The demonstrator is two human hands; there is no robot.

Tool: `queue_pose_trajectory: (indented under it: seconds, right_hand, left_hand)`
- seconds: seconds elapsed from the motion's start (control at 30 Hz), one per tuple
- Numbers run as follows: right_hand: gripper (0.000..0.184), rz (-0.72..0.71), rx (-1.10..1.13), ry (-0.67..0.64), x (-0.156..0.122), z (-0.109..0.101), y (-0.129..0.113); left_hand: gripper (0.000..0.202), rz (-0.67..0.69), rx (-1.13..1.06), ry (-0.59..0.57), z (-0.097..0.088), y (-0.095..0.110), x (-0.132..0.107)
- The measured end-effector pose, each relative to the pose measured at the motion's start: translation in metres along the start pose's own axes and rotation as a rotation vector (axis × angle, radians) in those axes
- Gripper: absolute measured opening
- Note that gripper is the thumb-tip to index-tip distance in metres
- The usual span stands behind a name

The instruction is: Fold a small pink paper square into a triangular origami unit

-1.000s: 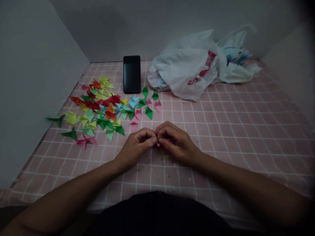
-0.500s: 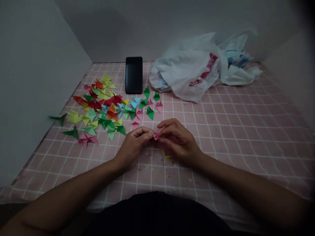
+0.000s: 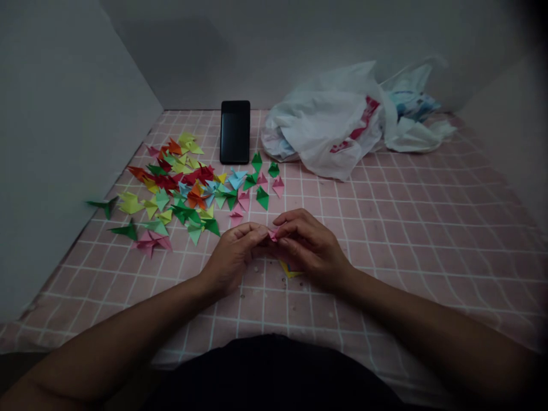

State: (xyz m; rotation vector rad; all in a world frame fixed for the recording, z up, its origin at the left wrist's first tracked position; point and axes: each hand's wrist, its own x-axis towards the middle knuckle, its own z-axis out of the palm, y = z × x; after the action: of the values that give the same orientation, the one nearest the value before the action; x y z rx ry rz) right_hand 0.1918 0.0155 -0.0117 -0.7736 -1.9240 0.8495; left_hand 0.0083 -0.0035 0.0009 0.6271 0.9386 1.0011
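Observation:
My left hand and my right hand meet fingertip to fingertip over the pink checked cloth. Both pinch a small pink folded paper piece, of which only a corner shows between the fingers. Under my right hand a bit of yellow paper lies on the cloth. A heap of several folded paper pieces in green, red, yellow, blue, orange and pink spreads to the left and ahead of my hands.
A black phone stands at the back near the wall. A crumpled white plastic bag lies at the back right. Grey walls close in the left, back and right sides. Small crumbs dot the cloth near my hands.
The pink piece came into sight between my fingertips as my right hand's fingers lifted and shifted slightly. The view drifted a little; the heap, phone and bag stay put.

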Motion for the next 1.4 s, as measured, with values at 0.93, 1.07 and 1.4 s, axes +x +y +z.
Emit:
queue_pose_trajectory:
  seconds: [0.93, 1.07, 1.4]
  right_hand:
    - [0.013, -0.029, -0.071, -0.006, -0.0009, 0.002, 0.0002]
    - [0.013, -0.014, -0.07, -0.016, -0.0006, 0.0015, -0.0004]
    - [0.012, 0.012, -0.094, -0.013, -0.0006, 0.0007, -0.0015]
  left_hand:
    - [0.029, -0.038, -0.055, -0.025, -0.0021, -0.0041, 0.0001]
    - [0.031, -0.038, -0.056, -0.025, -0.0011, -0.0039, -0.0001]
    - [0.034, -0.017, -0.019, -0.021, -0.0033, -0.006, 0.0009]
